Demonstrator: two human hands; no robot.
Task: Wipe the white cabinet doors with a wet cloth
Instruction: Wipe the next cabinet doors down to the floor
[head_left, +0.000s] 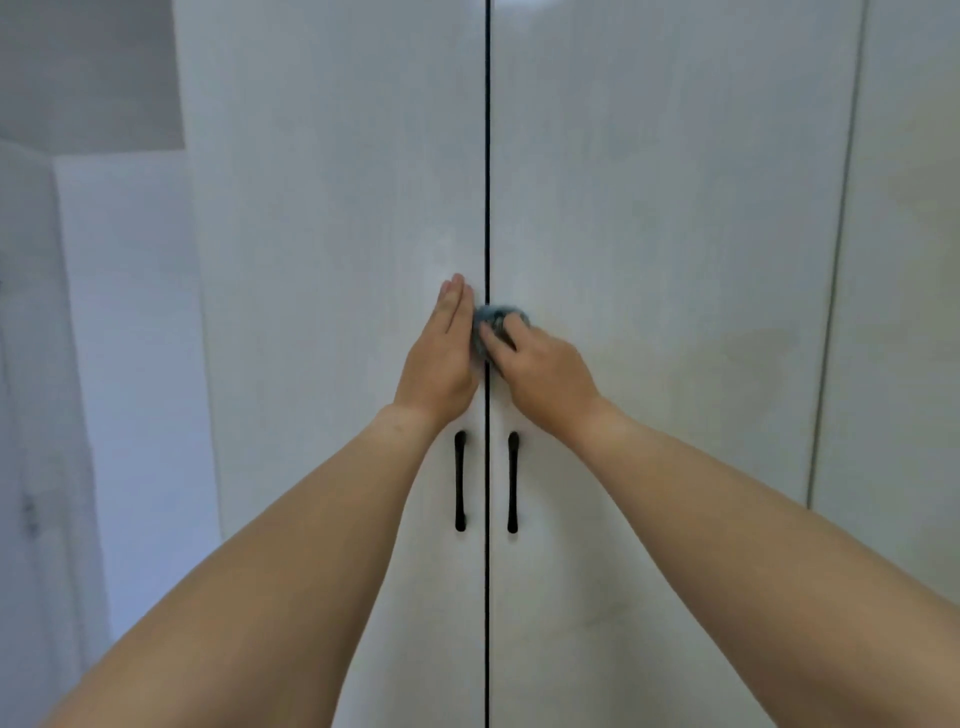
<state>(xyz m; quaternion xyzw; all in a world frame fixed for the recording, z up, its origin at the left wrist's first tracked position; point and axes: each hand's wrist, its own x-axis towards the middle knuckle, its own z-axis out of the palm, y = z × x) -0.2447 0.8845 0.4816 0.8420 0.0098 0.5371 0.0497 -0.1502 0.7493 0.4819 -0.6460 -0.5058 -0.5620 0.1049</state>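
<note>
While you stand close to a tall white cabinet, both of your bare forearms reach forward and up toward its two closed doors. Your left hand lies flat against the left door, fingers straight and held together, pointing upward, with its edge right beside the dark vertical gap where the doors meet. It holds nothing.

Your right hand is on the right door, just across that gap, with its fingers curled over a small bunched blue-grey cloth. The cloth is pressed against the right door's inner edge and reaches the gap, so that it sits between your two hands; it looks to touch the side of your left hand, though the blur there leaves this uncertain. Only the upper part of the cloth shows beyond your fingers.

Below your wrists, two slim black vertical handles hang side by side, the left handle on the left door and the right handle on the right door, one on each side of the gap. Neither hand touches them.

Faint duller patches mark the right door out to the right of your hand. Further right, a narrow seam separates this door from another white panel. To the left of the cabinet, a pale wall recedes.
</note>
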